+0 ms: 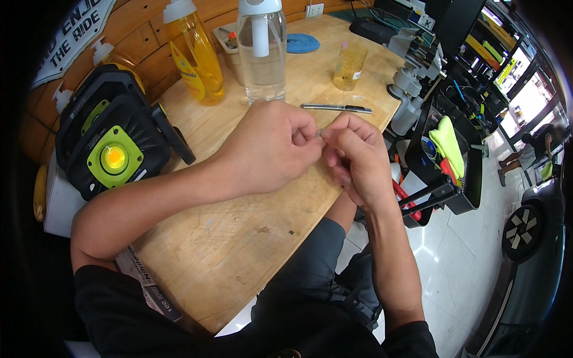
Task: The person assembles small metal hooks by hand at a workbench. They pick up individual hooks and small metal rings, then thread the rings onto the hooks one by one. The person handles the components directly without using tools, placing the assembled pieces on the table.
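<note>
Over the wooden table [239,232] my two hands meet, fingertips almost touching. My left hand [271,146] is closed in a pinch. Opposite it, my right hand [358,152] also pinches with thumb and forefinger. Between the fingertips shows a tiny greyish bit, too small to name. Just beyond the hands lies a slim silver and black pen-like tool [337,108]. A clear water bottle [261,65] with a white lid stands behind my left hand, and a yellowish transparent cup [350,65] is farther back.
At left stand a black and green work light [113,156], lit, and a bottle of amber liquid [197,65]. A glove box [146,280] lies by my left elbow. A blue round cloth [302,43] is at the back. Right of the table is a black tool cart [471,191]; farther off, a car [531,268] and a person.
</note>
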A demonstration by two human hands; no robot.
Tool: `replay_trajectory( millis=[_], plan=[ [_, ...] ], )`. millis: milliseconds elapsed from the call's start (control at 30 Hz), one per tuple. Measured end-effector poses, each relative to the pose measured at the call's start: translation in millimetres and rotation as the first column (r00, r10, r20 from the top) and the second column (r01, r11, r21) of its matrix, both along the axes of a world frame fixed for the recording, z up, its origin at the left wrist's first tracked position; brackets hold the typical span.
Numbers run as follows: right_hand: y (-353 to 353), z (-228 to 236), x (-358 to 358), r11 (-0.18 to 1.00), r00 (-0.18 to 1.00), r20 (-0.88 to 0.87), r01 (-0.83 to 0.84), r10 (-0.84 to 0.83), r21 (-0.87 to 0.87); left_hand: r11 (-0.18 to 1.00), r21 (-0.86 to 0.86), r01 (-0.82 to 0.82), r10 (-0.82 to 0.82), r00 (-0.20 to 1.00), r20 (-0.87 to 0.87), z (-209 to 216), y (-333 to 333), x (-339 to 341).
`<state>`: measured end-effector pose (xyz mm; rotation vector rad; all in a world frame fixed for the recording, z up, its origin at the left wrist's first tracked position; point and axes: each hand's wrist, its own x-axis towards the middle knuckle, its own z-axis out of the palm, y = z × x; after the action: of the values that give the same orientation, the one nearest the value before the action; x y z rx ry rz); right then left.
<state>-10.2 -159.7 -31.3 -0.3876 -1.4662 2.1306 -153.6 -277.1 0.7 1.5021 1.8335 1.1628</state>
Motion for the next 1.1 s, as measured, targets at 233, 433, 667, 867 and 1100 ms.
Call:
replay_trajectory(
  millis=[233,433,667,867,1100],
  plan=[
    [-3,-2,-3,0.995,0.998,0.03,0.054,-0.057,0.078,0.997,0.08,-0.008,0.006,1.0,0.016,-6,1,0],
    [-1,-5,-3,0.996,0.999,0.027,0.032,-0.035,0.078,1.0,0.012,0.01,-0.01,1.0,-0.008,1,-1,1],
    [1,-4,0,1.0,0.998,-0.056,-0.022,0.021,-0.02,1.0,-0.021,0.019,-0.019,1.0,-0.025,6,-1,3],
    [2,-5,-1,0.999,0.998,-0.059,-0.032,0.031,-0.016,0.999,-0.041,0.02,-0.021,1.0,-0.019,7,-2,3],
    [1,-4,-1,1.0,1.0,-0.03,-0.005,0.006,0.012,0.999,0.017,0.052,-0.05,0.995,-0.083,3,-2,0]
  ],
)
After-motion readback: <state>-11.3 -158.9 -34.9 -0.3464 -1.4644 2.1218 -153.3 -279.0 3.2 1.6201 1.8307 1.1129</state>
